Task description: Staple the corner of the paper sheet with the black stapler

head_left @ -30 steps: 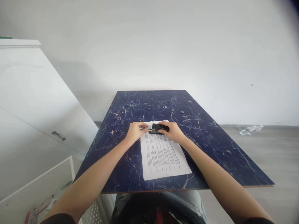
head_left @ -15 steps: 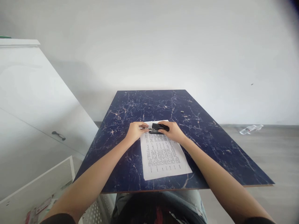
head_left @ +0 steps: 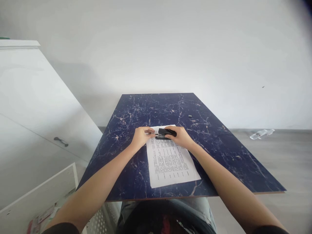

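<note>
Printed paper (head_left: pixel 170 162) lies on the dark blue marbled table (head_left: pixel 156 107), close to its front edge. Over the paper's top part is a black stapler (head_left: pixel 163 133), its upper arm raised a little from its base. My right hand (head_left: pixel 179 136) is closed around the stapler's right end. At the stapler's left end, my left hand (head_left: pixel 143 135) has its fingers pinched together; what they hold, if anything, is too small to name.
A small grey object (head_left: pixel 190 116) lies farther back on the table, right of centre. A white cabinet (head_left: pixel 36 97) and an open white basket (head_left: pixel 75 175) stand at left. Clear plastic packaging (head_left: pixel 262 134) is on the floor at right.
</note>
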A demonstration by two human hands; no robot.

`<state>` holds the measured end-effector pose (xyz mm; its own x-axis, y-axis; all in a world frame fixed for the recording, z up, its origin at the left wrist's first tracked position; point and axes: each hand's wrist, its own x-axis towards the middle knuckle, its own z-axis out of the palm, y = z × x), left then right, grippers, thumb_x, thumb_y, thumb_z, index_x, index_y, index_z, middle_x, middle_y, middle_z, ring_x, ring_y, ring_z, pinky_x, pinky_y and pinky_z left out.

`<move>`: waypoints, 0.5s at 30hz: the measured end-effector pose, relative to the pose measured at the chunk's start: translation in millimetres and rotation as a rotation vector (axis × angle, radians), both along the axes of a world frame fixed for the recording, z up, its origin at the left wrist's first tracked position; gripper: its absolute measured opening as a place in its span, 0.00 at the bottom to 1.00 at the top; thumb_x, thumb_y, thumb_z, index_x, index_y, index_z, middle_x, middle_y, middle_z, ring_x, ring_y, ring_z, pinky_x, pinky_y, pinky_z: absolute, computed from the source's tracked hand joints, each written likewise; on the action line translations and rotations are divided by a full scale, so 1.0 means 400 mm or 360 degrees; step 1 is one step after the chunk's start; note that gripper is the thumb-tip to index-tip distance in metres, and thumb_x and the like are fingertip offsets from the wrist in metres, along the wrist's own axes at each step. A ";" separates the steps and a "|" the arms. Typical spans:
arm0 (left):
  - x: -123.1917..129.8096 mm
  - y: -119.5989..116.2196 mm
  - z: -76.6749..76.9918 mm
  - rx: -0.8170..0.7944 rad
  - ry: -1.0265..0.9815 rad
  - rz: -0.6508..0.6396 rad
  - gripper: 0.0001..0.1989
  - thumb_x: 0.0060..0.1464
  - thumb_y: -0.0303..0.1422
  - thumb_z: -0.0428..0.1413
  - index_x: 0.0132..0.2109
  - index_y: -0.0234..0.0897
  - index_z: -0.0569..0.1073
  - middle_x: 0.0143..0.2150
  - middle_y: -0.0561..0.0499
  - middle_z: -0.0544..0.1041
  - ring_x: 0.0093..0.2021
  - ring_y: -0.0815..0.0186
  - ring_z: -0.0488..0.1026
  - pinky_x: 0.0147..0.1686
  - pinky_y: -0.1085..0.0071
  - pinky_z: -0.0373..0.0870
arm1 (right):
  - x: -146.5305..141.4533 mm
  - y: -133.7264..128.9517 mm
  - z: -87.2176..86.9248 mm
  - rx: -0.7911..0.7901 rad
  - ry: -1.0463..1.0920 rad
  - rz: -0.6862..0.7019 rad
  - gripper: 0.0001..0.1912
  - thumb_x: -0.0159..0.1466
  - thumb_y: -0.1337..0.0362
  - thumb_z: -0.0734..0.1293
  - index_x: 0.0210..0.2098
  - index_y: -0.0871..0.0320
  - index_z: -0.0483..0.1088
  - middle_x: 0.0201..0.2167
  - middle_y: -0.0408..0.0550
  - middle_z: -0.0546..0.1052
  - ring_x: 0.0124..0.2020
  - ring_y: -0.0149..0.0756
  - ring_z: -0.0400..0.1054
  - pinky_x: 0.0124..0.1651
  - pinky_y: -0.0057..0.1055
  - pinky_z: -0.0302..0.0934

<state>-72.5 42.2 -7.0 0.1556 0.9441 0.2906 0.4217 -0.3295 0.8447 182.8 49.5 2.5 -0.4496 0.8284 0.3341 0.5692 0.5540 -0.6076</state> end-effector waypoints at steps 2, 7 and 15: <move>0.002 -0.002 0.002 0.0007 0.0027 0.0008 0.08 0.46 0.29 0.69 0.37 0.38 0.83 0.35 0.49 0.84 0.36 0.63 0.81 0.43 0.65 0.79 | 0.000 0.001 -0.001 -0.0005 -0.0004 -0.0005 0.16 0.64 0.61 0.70 0.52 0.50 0.76 0.47 0.49 0.82 0.46 0.43 0.76 0.51 0.40 0.69; 0.005 -0.007 0.009 0.0043 0.0105 0.0011 0.08 0.46 0.28 0.69 0.37 0.39 0.83 0.36 0.50 0.84 0.36 0.62 0.81 0.42 0.65 0.79 | -0.001 0.001 0.000 -0.0009 -0.0005 -0.0025 0.16 0.64 0.61 0.70 0.51 0.51 0.77 0.47 0.49 0.82 0.46 0.43 0.76 0.52 0.40 0.68; 0.001 -0.004 0.010 0.0047 0.0224 -0.0050 0.09 0.48 0.28 0.68 0.39 0.39 0.83 0.38 0.49 0.84 0.38 0.61 0.81 0.43 0.65 0.79 | -0.003 -0.001 0.006 -0.0020 -0.0004 -0.0017 0.15 0.64 0.61 0.70 0.51 0.51 0.77 0.46 0.48 0.82 0.45 0.42 0.76 0.50 0.39 0.68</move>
